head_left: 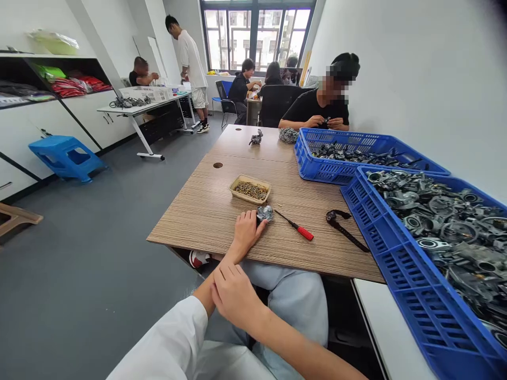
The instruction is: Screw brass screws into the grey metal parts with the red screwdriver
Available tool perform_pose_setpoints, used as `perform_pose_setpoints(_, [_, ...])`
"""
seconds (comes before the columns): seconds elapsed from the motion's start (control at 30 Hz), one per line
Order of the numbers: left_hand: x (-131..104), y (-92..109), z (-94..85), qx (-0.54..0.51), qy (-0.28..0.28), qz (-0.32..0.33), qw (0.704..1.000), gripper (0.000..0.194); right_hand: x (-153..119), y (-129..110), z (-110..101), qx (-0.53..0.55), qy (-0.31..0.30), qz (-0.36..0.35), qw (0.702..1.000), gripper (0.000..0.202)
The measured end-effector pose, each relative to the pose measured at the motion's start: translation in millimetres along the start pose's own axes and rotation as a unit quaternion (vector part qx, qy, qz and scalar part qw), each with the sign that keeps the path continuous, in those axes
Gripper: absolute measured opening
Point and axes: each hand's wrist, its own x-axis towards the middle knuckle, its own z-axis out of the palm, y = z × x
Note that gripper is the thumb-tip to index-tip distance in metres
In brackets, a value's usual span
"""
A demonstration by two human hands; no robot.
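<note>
Near the table's front edge, my left hand [246, 230] holds a small silver metal part [264, 213], its fingers round the part's left side. My right hand [234, 295] rests on my left forearm with its fingers bent over the skin; no object shows in it. Just beyond the metal part sits a beige tray [250, 189] of small brass-coloured pieces. To the right of the part lies a screwdriver [304, 233] with a red handle and a dark shaft. A black wristwatch [345, 231] lies farther right.
Two blue crates [390, 240] [317, 170] of metal parts line the right side. Across the wooden table [198, 203] sits a person in black, near a metal part [256, 138] and a wire-like bundle [289, 135]. A blue stool [65, 155] stands on the left floor.
</note>
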Motion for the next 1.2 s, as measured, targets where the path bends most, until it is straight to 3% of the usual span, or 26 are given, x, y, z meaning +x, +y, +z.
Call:
perform_pose_setpoints(0.17, [-1,0,0.2,0.006,0.004,0.004,1.0,0.047,1,3,-4,-0.015,0.02,0.053,0.998,0.02])
perform_pose_setpoints(0.3, [-2,-1,2.6,0.004,0.012,0.005,1.0,0.045,0,9,-6,0.004,-0.004,0.017,1.0,0.013])
perform_pose_setpoints(0.37, [-1,-2,3.9,-0.002,0.009,0.002,1.0,0.045,-3,25,-11,0.037,-0.003,0.006,0.999,0.012])
perform_pose_setpoints(0.5, [0,-5,4.7,-0.029,-0.002,0.003,1.0,0.042,-17,102,-29,0.05,0.107,0.103,0.988,0.01])
perform_pose_setpoints(0.6, [2,-7,3.7,-0.083,0.0,-0.007,0.997,0.042,-40,180,-42,-0.049,0.215,0.199,0.955,0.023])
perform_pose_setpoints(0.67, [3,-8,3.8,-0.13,0.002,-0.029,0.991,0.051,-58,222,-46,-0.126,0.232,0.261,0.929,0.037])
perform_pose_setpoints(0.73, [5,-10,5.1,-0.165,0.003,-0.04,0.985,0.065,-72,247,-47,-0.157,0.217,0.293,0.918,0.046])
perform_pose_setpoints(0.8, [7,-13,7.3,-0.181,0.003,-0.026,0.983,0.072,-81,257,-44,-0.146,0.183,0.286,0.929,0.039])
perform_pose_setpoints(0.97, [9,-19,10.4,-0.216,-0.012,0.01,0.976,0.052,-81,253,-38,-0.045,0.148,0.25,0.956,0.024])
perform_pose_setpoints(1.07, [9,-20,9.0,-0.243,-0.008,0.012,0.97,0.05,-80,254,-40,0.088,0.176,0.296,0.935,0.026])
perform_pose_setpoints(1.2, [8,-21,5.6,-0.254,0.014,0.028,0.967,0.049,-80,250,-47,0.293,0.231,0.312,0.874,0.036])
